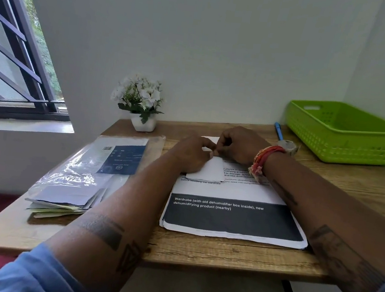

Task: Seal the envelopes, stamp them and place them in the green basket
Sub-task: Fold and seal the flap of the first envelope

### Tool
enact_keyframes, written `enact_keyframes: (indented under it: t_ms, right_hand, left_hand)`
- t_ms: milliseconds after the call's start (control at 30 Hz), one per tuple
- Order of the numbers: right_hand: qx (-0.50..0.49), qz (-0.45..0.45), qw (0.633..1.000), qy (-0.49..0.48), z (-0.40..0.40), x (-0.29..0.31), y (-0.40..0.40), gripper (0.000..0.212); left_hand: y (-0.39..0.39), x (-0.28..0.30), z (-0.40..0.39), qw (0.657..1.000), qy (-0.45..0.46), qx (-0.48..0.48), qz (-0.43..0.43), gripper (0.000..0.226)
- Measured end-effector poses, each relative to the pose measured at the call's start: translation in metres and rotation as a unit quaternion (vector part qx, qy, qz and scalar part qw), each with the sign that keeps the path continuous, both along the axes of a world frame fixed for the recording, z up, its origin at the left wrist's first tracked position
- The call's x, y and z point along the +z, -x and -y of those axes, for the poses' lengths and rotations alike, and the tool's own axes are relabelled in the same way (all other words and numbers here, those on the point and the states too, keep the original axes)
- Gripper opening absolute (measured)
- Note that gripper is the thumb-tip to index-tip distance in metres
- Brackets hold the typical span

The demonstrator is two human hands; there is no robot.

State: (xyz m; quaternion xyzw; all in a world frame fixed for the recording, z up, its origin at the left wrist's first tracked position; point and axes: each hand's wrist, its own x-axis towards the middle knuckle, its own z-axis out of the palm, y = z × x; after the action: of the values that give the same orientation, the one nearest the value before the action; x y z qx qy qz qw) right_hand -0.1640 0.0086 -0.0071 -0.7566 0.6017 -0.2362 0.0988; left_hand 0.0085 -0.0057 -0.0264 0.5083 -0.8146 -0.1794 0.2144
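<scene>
A small white envelope (pixel 210 171) lies on a printed sheet (pixel 234 209) in the middle of the wooden table (pixel 222 251). My left hand (pixel 191 154) rests on the envelope's left part, fingers curled at its top edge. My right hand (pixel 237 144) meets it there, fingertips pinching at the same top edge; what exactly they pinch is hidden. The green basket (pixel 343 133) stands at the far right corner, with nothing visible inside. A stack of more envelopes and papers (pixel 63 200) lies at the left under a clear plastic sleeve (pixel 102 159).
A white pot of white flowers (pixel 143 105) stands at the back by the wall. A blue pen (pixel 279 131) and a tape roll (pixel 289 145) lie behind my right wrist. A barred window (pixel 11 55) is on the left.
</scene>
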Motion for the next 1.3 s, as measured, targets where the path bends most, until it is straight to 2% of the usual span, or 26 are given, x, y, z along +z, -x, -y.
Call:
enact_keyframes:
  t_ms: [300, 833, 1033, 1133, 1200, 1267, 1300]
  right_hand:
    - [-0.014, -0.065, 0.996, -0.066, -0.007, 0.01, 0.0, 0.033]
    - [0.042, -0.139, 0.964, -0.223, -0.031, 0.033, 0.0, 0.049]
    - [0.054, -0.175, 0.956, -0.229, -0.036, 0.037, 0.001, 0.049]
    - [0.066, -0.137, 0.966, -0.21, -0.037, 0.034, 0.005, 0.055]
    - [0.067, -0.074, 0.981, -0.164, -0.032, 0.027, 0.01, 0.043]
    - [0.038, -0.04, 0.994, -0.098, -0.026, 0.021, 0.015, 0.013]
    - [0.029, -0.034, 0.996, -0.082, -0.025, 0.019, 0.017, 0.007]
  left_hand:
    - [0.002, -0.006, 0.007, 1.0, 0.015, 0.008, 0.013, 0.03]
    - [0.002, -0.004, 0.007, 0.999, 0.027, 0.007, 0.02, 0.031]
    - [0.001, -0.005, 0.007, 0.999, 0.029, 0.007, 0.019, 0.031]
    - [0.002, -0.006, 0.008, 0.999, 0.031, 0.008, 0.021, 0.03]
    - [0.001, -0.007, 0.009, 0.999, 0.032, 0.006, 0.019, 0.03]
    - [0.001, -0.008, 0.009, 0.999, 0.035, 0.001, 0.023, 0.029]
    - [0.001, -0.008, 0.009, 0.999, 0.037, -0.001, 0.025, 0.029]
